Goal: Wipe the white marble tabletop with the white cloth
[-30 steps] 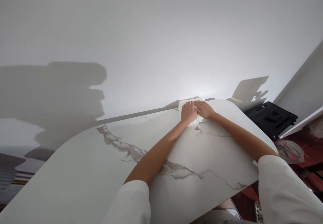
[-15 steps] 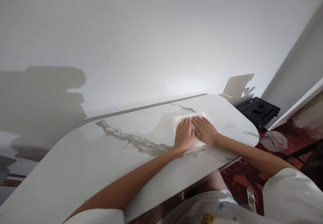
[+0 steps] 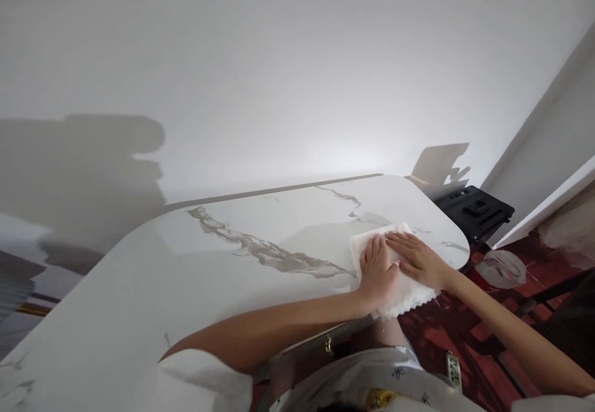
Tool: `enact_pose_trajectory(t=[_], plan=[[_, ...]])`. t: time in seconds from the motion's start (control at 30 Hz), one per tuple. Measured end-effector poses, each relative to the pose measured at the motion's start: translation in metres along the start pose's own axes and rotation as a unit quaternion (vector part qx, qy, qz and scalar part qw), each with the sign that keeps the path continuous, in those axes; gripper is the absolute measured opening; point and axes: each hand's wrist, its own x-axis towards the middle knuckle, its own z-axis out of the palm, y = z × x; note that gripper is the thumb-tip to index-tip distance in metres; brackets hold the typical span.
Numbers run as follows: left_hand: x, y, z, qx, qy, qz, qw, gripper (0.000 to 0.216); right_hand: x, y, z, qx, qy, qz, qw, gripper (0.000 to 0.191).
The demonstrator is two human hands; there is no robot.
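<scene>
A white cloth with a scalloped edge [image 3: 409, 297] lies spread on the white marble-patterned table [image 3: 195, 294], near its right front side. Its near edge hangs past the table's front edge. My left hand [image 3: 377, 272] presses flat on the left part of the cloth, fingers stretched out. Beside it, my right hand [image 3: 418, 260] rests flat on the cloth too, its fingers pointing left and its fingertips close to the left hand. Neither hand is wrapped round anything.
A pale wall [image 3: 279, 90] runs behind the table's far edge. To the right stands a black hard case [image 3: 476, 210], with a clear plastic bag [image 3: 501, 269] on the red floor. A power strip [image 3: 453, 370] lies below the table's front edge.
Both hands and the cloth have slid right and towards me, so the cloth's near edge now reaches beyond the table's front edge. The view has shifted slightly.
</scene>
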Motion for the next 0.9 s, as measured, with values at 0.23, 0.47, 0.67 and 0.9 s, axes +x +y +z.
enact_pose_trajectory(t=[0.23, 0.47, 0.67, 0.9], plan=[[0.075, 0.006, -0.009, -0.012, 0.012, 0.003, 1.000, 0.056, 0.047, 0.062, 0.003, -0.032, 0.011, 0.024, 0.999, 0.050], [0.141, -0.056, -0.049, 0.053, 0.082, 0.012, 0.995, 0.047, 0.159, 0.077, 0.025, -0.055, 0.015, 0.015, 0.998, 0.049], [0.181, -0.107, -0.075, 0.120, 0.134, -0.001, 0.984, 0.042, 0.242, 0.086, 0.041, -0.037, 0.010, -0.026, 0.999, 0.049], [0.225, -0.103, -0.070, 0.173, 0.162, 0.022, 0.971, 0.035, 0.271, 0.134, 0.043, -0.018, 0.031, -0.064, 0.997, 0.047]])
